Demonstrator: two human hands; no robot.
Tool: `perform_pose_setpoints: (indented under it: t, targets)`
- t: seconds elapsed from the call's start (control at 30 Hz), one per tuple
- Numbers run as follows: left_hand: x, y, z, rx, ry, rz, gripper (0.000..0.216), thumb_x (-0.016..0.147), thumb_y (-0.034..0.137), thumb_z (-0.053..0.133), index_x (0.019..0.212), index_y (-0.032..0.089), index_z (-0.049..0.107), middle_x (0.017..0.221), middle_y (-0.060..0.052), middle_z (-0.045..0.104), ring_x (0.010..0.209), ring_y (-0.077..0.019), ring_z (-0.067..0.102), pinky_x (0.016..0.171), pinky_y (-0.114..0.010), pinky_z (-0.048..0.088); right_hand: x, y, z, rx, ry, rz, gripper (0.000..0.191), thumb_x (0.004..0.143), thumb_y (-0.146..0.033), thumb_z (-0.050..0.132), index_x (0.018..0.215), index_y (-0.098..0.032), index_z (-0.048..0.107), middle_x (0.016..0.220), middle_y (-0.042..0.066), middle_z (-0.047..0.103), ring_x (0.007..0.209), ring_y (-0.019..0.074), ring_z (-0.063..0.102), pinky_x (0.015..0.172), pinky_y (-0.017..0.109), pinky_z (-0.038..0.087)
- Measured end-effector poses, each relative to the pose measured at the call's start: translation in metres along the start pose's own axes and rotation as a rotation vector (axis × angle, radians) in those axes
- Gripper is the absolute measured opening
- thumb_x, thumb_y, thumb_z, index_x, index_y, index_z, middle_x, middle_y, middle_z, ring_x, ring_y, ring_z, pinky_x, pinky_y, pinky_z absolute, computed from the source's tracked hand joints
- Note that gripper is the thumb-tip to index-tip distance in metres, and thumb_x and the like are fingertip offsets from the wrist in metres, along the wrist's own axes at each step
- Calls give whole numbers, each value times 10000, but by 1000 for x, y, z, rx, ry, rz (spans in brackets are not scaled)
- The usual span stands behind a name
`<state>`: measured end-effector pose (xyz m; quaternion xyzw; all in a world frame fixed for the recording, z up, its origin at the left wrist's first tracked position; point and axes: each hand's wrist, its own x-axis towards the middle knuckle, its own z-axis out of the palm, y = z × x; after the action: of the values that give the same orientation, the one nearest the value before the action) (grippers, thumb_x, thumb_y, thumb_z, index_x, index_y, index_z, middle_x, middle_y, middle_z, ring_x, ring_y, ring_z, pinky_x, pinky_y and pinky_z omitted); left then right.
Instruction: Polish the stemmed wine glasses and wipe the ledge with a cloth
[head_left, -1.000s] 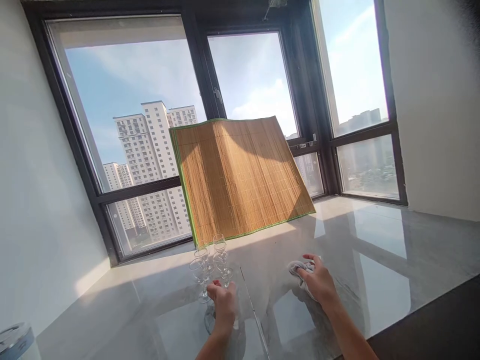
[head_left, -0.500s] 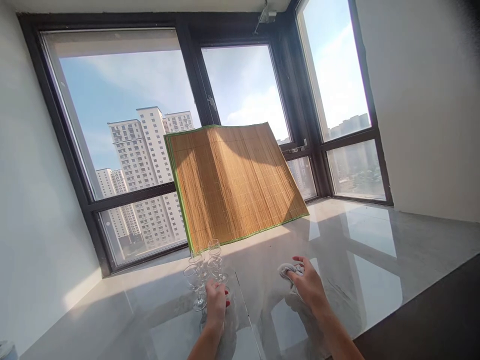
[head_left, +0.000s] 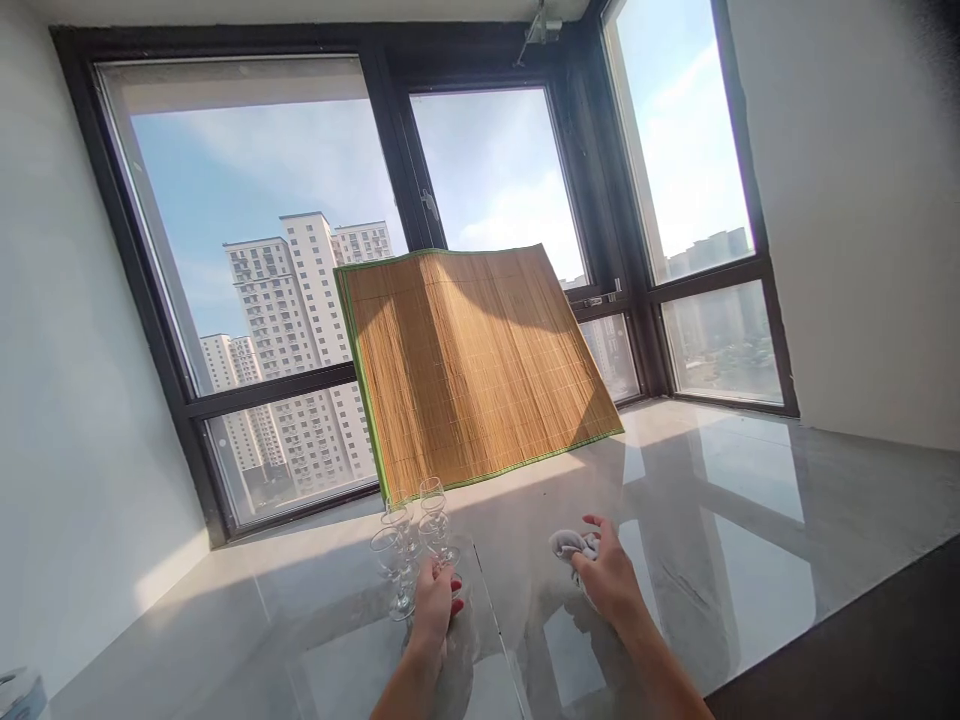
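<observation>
Several clear stemmed glasses (head_left: 387, 543) stand close together on the glossy grey ledge (head_left: 277, 640), left of centre. My left hand (head_left: 436, 598) is at the front right of this group, its fingers curled around the lower part of one wine glass (head_left: 434, 530). That glass's stem and foot are mostly hidden behind the fingers. Over to the right, my right hand (head_left: 606, 570) pinches a bunched grey-white cloth (head_left: 573, 546), held just over the ledge. Part of the cloth bulges out to the left of the fingertips.
Behind the glasses, a green-edged bamboo mat (head_left: 480, 370) leans against the dark window frame (head_left: 274, 390). A joint line runs across the ledge between my hands. At the lower left corner sits a partly visible whitish round object (head_left: 21, 692). The ledge's front edge slants at the right.
My right hand and the cloth have shifted slightly left, toward the glasses. My left hand stays at the same glass. The whole view has drifted a little.
</observation>
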<state>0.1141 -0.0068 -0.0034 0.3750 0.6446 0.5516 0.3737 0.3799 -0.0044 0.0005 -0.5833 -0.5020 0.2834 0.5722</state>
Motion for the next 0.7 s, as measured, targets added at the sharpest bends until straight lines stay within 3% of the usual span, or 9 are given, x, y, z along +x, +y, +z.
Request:
perform_pose_setpoints:
  t: [0.1, 0.23, 0.5, 0.57, 0.7]
  targets:
    - [1, -5, 5, 132, -20, 111, 346, 867, 407, 483, 1128, 193, 561, 1060, -87, 638, 787, -158, 626, 591, -248, 501, -3, -8, 8, 24, -26, -39, 559, 647, -341, 551, 1185, -189, 523, 950, 90, 670, 823, 235, 641, 722, 307, 472]
    - [-6, -10, 12, 296, -43, 405, 385, 882, 467, 460, 1069, 180, 637, 930, -83, 689, 762, -198, 643, 699, -306, 505, -7, -24, 15, 28, -42, -103, 528, 645, -306, 551, 1161, -193, 543, 880, 66, 670, 789, 225, 638, 719, 302, 466]
    - [-32, 0, 26, 624, -51, 829, 346, 958, 391, 398, 1008, 228, 699, 1024, -93, 706, 1018, -263, 615, 926, -379, 453, -15, -32, 47, 107, -138, -236, 477, 684, -250, 526, 1158, -202, 506, 783, -4, 639, 633, 172, 597, 629, 268, 448]
    - [-30, 1, 29, 658, -59, 851, 356, 967, 358, 381, 1086, 219, 686, 1054, -100, 703, 1038, -260, 610, 947, -379, 440, -18, -29, 54, 87, -108, -242, 521, 702, -259, 537, 1216, -198, 486, 806, -2, 638, 656, 177, 611, 645, 274, 455]
    - [-25, 9, 24, 696, -55, 744, 378, 966, 336, 368, 1149, 207, 672, 1099, -121, 699, 1020, -256, 637, 880, -337, 453, -26, -30, 52, 96, -115, -292, 635, 728, -249, 561, 1339, -181, 400, 800, -13, 634, 664, 172, 615, 669, 272, 475]
